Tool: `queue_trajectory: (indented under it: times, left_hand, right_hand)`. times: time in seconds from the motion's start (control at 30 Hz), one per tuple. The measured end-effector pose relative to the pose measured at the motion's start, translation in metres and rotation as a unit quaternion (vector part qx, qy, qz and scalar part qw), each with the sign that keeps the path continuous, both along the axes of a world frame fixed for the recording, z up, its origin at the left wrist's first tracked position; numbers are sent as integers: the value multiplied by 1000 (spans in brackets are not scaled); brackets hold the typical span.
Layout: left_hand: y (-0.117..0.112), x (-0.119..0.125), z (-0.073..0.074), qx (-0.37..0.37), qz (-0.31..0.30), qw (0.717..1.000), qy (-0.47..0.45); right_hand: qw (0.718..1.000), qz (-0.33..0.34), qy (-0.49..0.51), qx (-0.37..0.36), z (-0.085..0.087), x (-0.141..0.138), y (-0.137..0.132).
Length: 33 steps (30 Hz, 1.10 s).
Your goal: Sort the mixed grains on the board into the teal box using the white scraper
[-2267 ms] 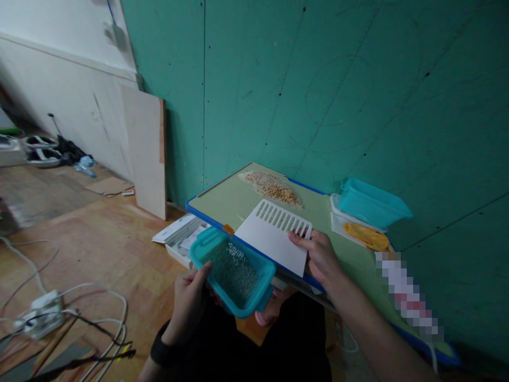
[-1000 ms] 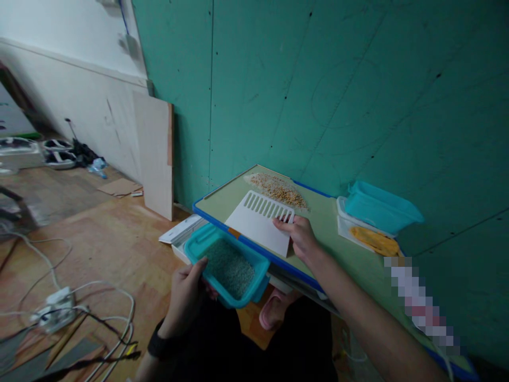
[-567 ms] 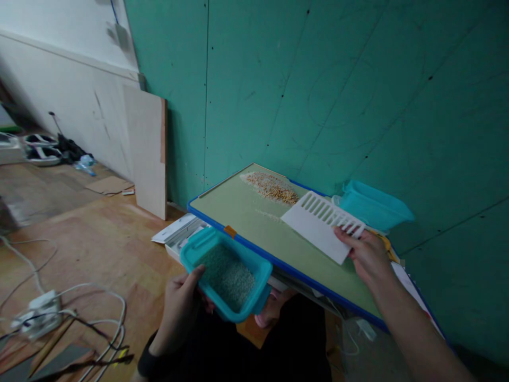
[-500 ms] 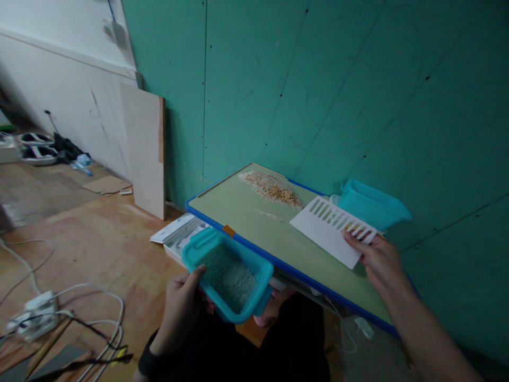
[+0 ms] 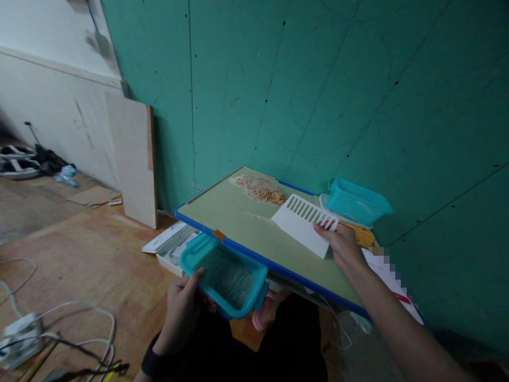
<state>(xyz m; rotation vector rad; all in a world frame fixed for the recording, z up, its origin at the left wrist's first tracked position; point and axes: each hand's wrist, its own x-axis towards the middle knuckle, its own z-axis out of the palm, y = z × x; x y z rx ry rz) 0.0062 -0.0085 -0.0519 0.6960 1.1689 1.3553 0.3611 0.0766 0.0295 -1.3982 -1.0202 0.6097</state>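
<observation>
My left hand (image 5: 185, 300) grips the near left rim of a turquoise plastic container (image 5: 260, 269), thumb over the edge. Pale, fine grains (image 5: 230, 276) lie inside it. The container is just below the table's front edge. In my right hand (image 5: 344, 241) is a white plastic plate (image 5: 298, 228) with a row of slots along its far edge. It is tilted over the pale green tabletop (image 5: 210, 209). Beyond its left end spreads a pile of yellow kernels and pale grains (image 5: 262, 190). A thin streak of pale grains (image 5: 258, 217) lies nearer.
A second turquoise bin (image 5: 358, 202) stands at the table's back right, against the green wall (image 5: 238, 79). Under the table's left side is an open white box (image 5: 170, 244). A board (image 5: 133, 164) leans on the wall. Cables and a power strip (image 5: 22, 337) lie on the floor.
The view has swung slightly right, so most things sit further left. My right hand and the slotted plate appear further left and slightly higher. Both hands keep their holds.
</observation>
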Motion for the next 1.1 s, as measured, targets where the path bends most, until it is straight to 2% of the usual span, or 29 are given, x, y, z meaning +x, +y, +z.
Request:
queue_trajectory:
  times: [0.17, 0.37, 0.57, 0.7, 0.83, 1.1]
  left_hand:
    - [3, -3, -3, 0, 0, 1000, -4]
    - [9, -8, -15, -1, -24, 999, -24]
    - [8, -8, -9, -2, -25, 999, -21]
    - [9, -9, -5, -3, -37, 999, -6]
    - [10, -10, -7, 4, -44, 999, -9]
    - [10, -9, -5, 6, -26, 999, 21]
  right_hand:
    - [998, 33, 47, -24, 7, -40, 10]
    - [991, 69, 103, -45, 4, -74, 13]
    - [978, 129, 150, -72, 1, -99, 5]
    - [971, 141, 169, -93, 2, -111, -1]
    - [966, 143, 189, -105, 5, -117, -3]
    - [965, 159, 181, -106, 14, -120, -3]
